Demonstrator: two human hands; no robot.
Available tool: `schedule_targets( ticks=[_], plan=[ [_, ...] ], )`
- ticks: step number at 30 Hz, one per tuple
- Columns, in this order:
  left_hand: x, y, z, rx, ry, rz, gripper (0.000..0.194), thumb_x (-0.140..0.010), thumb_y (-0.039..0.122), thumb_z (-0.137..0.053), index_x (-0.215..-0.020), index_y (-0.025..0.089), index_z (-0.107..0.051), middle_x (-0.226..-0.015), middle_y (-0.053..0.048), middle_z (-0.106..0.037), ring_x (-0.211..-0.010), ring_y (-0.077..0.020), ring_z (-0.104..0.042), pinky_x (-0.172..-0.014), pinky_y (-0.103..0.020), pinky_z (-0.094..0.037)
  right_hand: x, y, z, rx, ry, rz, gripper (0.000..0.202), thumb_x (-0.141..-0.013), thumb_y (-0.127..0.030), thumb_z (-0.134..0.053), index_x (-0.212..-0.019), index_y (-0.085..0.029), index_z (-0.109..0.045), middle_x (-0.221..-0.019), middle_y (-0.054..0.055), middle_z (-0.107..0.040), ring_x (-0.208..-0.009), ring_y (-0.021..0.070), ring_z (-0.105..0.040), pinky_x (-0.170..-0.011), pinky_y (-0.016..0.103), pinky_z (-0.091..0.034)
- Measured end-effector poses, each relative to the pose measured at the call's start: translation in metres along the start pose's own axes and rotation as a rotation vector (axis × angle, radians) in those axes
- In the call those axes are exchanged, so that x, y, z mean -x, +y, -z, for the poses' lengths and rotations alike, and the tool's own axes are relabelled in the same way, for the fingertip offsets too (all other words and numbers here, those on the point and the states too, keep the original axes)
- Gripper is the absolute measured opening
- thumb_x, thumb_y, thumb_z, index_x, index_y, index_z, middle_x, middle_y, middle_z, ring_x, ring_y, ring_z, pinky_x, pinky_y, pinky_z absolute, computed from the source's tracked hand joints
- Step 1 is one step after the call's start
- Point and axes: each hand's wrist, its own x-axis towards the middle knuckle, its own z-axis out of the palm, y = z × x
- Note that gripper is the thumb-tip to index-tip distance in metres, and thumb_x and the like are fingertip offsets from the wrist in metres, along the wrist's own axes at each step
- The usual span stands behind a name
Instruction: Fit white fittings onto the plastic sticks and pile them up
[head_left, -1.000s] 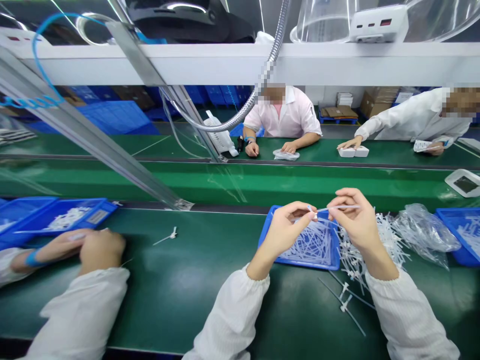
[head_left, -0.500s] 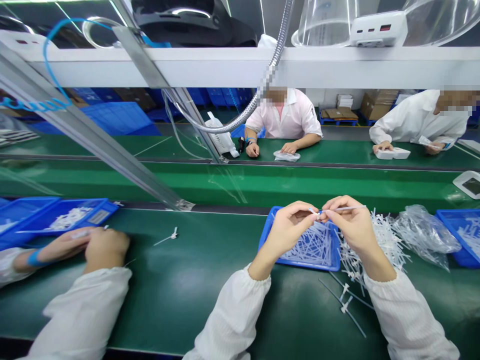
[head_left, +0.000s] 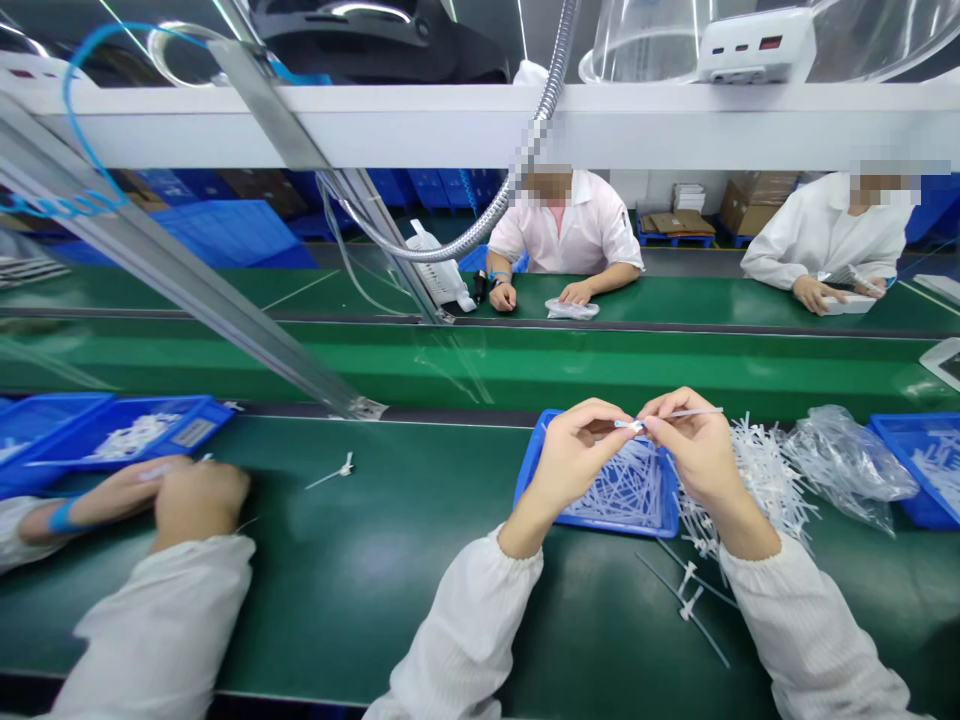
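Above a blue tray (head_left: 523, 480) of thin translucent tubes (head_left: 619, 488), my two hands meet at the fingertips. My left hand (head_left: 585, 448) pinches a small white plastic fitting (head_left: 637, 425) with a light blue end. Pinched in my right hand (head_left: 691, 440) is a thin white tube (head_left: 701, 411), whose free end sticks out to the right. Its other end meets the fitting; whether it is inside cannot be seen. To the right, partly behind my right forearm, lies a heap of white tubes with fittings (head_left: 776, 480). Tubes with white fittings (head_left: 688, 604) lie in front of the tray.
A crumpled clear plastic bag (head_left: 847, 465) and another blue tray (head_left: 892, 490) are at the right. At the left, a co-worker's hands (head_left: 199, 500) work near a blue tray of white parts (head_left: 139, 436). A slanted metal post (head_left: 247, 320) rises at the left.
My hands stay together with a slight shift of the fingers, and more of the white fitting shows. Across the table, the co-worker at right has drawn a white box closer to their other hand.
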Motion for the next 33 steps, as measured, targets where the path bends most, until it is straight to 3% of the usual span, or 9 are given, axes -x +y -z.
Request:
schedule_targets(
  ticks=[7,12,17,26,33],
  plan=[
    [0.001,-0.002,-0.002,-0.003,0.008,-0.012,0.012,-0.084,0.028,-0.093,-0.088,0.020,-0.086,-0.086,-0.006,-0.079,-0.079,-0.0166,-0.076,-0.075,-0.029,-0.062,0.000,-0.002,-0.012,-0.148,0.051,-0.112,0.041,-0.074,-0.036,-0.100,-0.080,-0.021,-0.062,-0.074,-0.001,-0.072,-0.058,0.0105,-0.059,-0.055,0.024,-0.046],
    [0.002,-0.005,-0.004,-0.071,0.041,0.005,0.018,-0.081,0.035,-0.095,-0.084,0.019,-0.086,-0.082,-0.007,-0.079,-0.076,-0.0170,-0.075,-0.070,-0.028,-0.059,0.002,0.006,-0.010,-0.126,0.063,-0.054,0.039,-0.078,-0.033,-0.098,-0.082,-0.022,-0.061,-0.073,-0.003,-0.071,-0.060,0.0101,-0.060,-0.059,0.024,-0.048],
    [0.002,-0.013,-0.009,0.006,0.075,0.000,0.021,-0.080,0.038,-0.096,-0.083,0.020,-0.085,-0.081,-0.005,-0.078,-0.073,-0.0163,-0.075,-0.072,-0.029,-0.061,0.004,0.009,-0.010,-0.124,0.043,-0.008,0.035,-0.082,-0.028,-0.094,-0.084,-0.022,-0.060,-0.074,-0.004,-0.070,-0.062,0.0101,-0.061,-0.062,0.025,-0.049],
    [0.002,-0.012,-0.011,0.057,0.097,-0.014,0.021,-0.082,0.037,-0.095,-0.085,0.020,-0.082,-0.084,-0.003,-0.078,-0.076,-0.0163,-0.076,-0.075,-0.031,-0.063,0.002,-0.002,-0.019,-0.161,0.088,-0.027,0.038,-0.076,-0.031,-0.097,-0.083,-0.023,-0.061,-0.073,-0.005,-0.068,-0.059,0.0106,-0.062,-0.059,0.025,-0.050],
    [0.003,-0.013,-0.011,0.006,0.107,-0.030,0.018,-0.084,0.036,-0.093,-0.085,0.020,-0.084,-0.082,-0.004,-0.077,-0.076,-0.0155,-0.074,-0.073,-0.029,-0.060,0.002,0.004,-0.019,-0.142,0.119,-0.010,0.038,-0.076,-0.030,-0.097,-0.081,-0.022,-0.060,-0.072,-0.005,-0.067,-0.058,0.0099,-0.061,-0.059,0.025,-0.050]
  ],
)
